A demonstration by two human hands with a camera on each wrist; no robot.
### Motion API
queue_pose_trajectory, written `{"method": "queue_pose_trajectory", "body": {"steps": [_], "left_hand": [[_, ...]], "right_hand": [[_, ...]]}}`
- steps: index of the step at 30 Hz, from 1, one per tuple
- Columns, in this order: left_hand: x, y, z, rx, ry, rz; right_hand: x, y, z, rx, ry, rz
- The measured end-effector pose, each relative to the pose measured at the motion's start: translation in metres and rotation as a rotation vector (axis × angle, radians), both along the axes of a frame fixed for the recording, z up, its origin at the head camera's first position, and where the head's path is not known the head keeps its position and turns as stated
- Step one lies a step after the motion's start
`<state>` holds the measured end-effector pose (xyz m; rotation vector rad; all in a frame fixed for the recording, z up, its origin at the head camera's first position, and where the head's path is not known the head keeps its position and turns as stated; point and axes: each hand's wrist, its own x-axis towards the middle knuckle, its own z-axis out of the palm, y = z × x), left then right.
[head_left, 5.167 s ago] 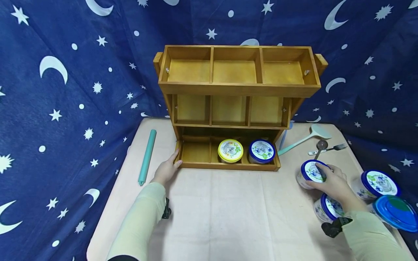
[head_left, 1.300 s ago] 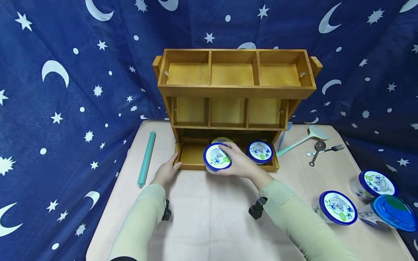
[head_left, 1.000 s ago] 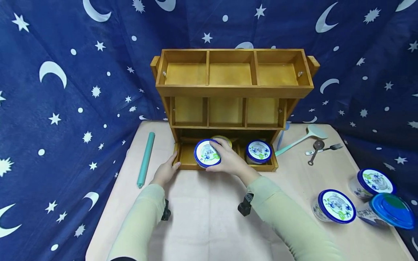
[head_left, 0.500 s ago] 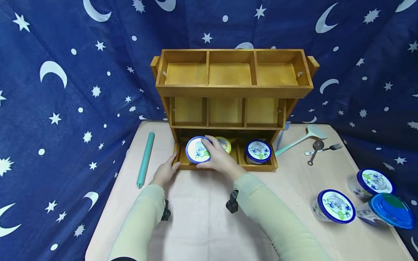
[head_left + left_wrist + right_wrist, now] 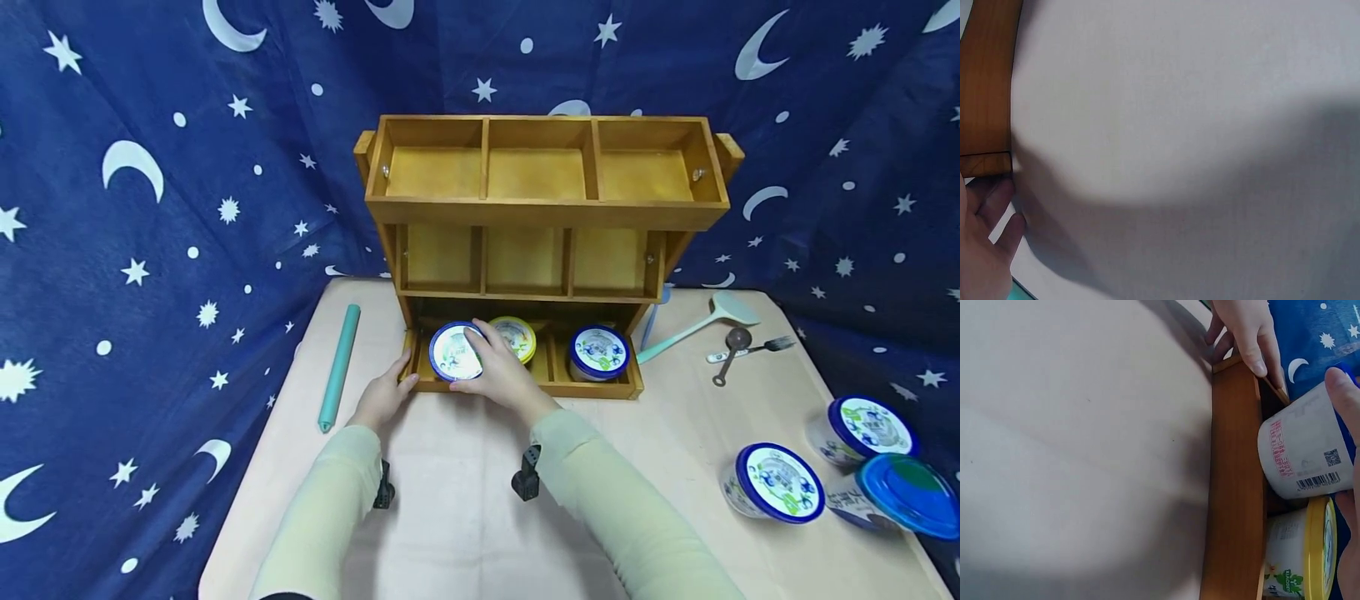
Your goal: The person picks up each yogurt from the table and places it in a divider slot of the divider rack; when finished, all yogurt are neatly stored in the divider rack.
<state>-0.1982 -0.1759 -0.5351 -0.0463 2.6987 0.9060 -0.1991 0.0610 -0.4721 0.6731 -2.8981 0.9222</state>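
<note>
Over the left compartment (image 5: 423, 367) of the near bottom tray (image 5: 555, 389) on a brown wooden three-tier rack (image 5: 547, 214), right hand (image 5: 498, 369) grips a tilted, round blue-rimmed white tub (image 5: 450, 354), just left of a yellow-rimmed white tub (image 5: 517, 335), while left hand (image 5: 380, 397), fingers extended, touches the tray's left end.

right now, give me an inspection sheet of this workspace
Surface: pale cloth-covered table.
Job's things: round white blue-rimmed tub, tilted at the bottom-left compartment of a brown wooden rack; yellow-lidded white tub bottom-middle; second blue-rimmed tub bottom-right; three blue-lidded tubs at right.
Clutter: mint-green turner, brown round spoon, metal fork, teal rod.
Hands: left hand touches the rack's lower left end; right hand grips the tilted tub.
Cables: nothing seen.
Surroundings: navy cloth, white moons and stars.
</note>
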Motion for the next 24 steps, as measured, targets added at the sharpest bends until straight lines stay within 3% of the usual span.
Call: {"method": "queue_pose_trajectory", "body": {"steps": [8, 16, 24], "left_hand": [[-0.0001, -0.0002, 0.0018, 0.005, 0.017, 0.014], [-0.0007, -0.0012, 0.0037, 0.006, 0.018, 0.017], [0.0021, 0.0011, -0.0006, 0.005, 0.038, 0.003]], "right_hand": [[-0.0030, -0.0053, 0.0019, -0.063, -0.010, -0.006], [-0.0076, -0.0101, 0.0001, -0.037, -0.047, -0.012], [-0.0052, -0.0082, -0.0066, -0.022, -0.107, -0.073]]}}
